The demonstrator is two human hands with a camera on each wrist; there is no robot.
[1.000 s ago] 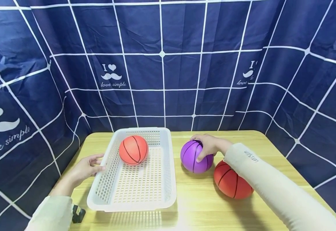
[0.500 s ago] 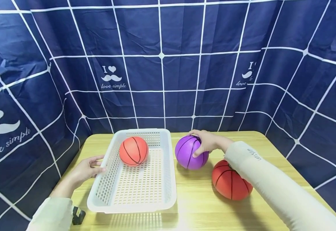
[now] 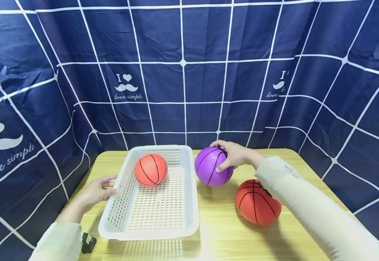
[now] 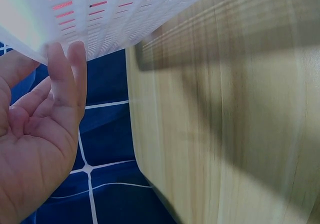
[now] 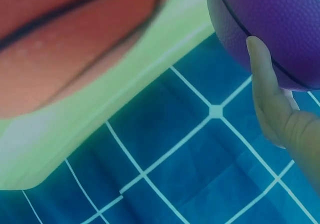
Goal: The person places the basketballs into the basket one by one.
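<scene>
A small black object [image 3: 88, 243] sits nearest on the wooden table [image 3: 222, 237], then the white basket [image 3: 148, 235], with a red ball [image 3: 258, 202] to its right. The left hand [image 3: 93, 195], fingers loosely bent, pinches the basket's left rim; inside lies an orange-red ball [image 3: 151, 170]. Just right of the basket, the right hand [image 3: 236, 155], thumb and fingers spread wide, grips a purple ball [image 3: 208, 169]. Behind hangs a blue curtain [image 3: 202, 81].
</scene>
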